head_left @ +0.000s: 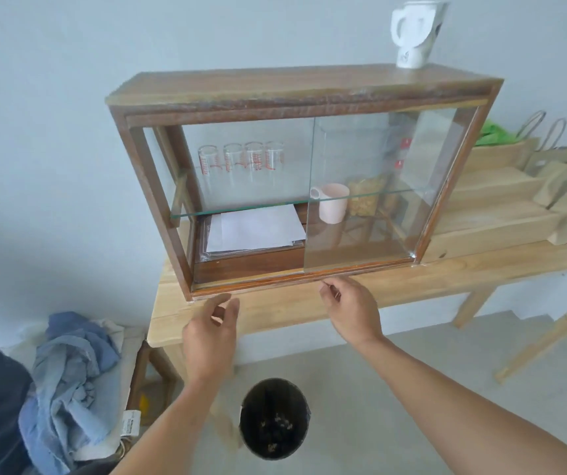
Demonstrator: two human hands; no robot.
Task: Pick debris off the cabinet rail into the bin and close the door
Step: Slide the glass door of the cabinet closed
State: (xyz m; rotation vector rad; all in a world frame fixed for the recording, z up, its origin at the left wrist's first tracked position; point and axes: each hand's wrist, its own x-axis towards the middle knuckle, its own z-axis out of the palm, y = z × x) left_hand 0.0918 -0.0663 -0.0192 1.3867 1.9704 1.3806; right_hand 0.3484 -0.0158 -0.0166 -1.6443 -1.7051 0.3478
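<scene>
A wooden cabinet [295, 94] with sliding glass doors stands on a light wood table [412, 279]. The glass door [371, 186] sits slid to the right, leaving the left half open. The bottom rail [275, 277] runs along the cabinet's front edge. My left hand [211, 332] hovers just below the rail's left part, fingers curled and apart, nothing visible in them. My right hand [350, 308] is at the rail's middle, thumb and forefinger pinched on a small piece of debris [326, 285]. A black bin [274, 418] with bits of debris inside stands on the floor below.
Inside the cabinet are several glasses [241, 162], a pink mug [331, 202], a jar and papers [254, 229]. A white jug [415, 34] stands on top. Paper bags [563, 173] and wood planks lie at the right. A pile of clothes [69, 365] lies at the left.
</scene>
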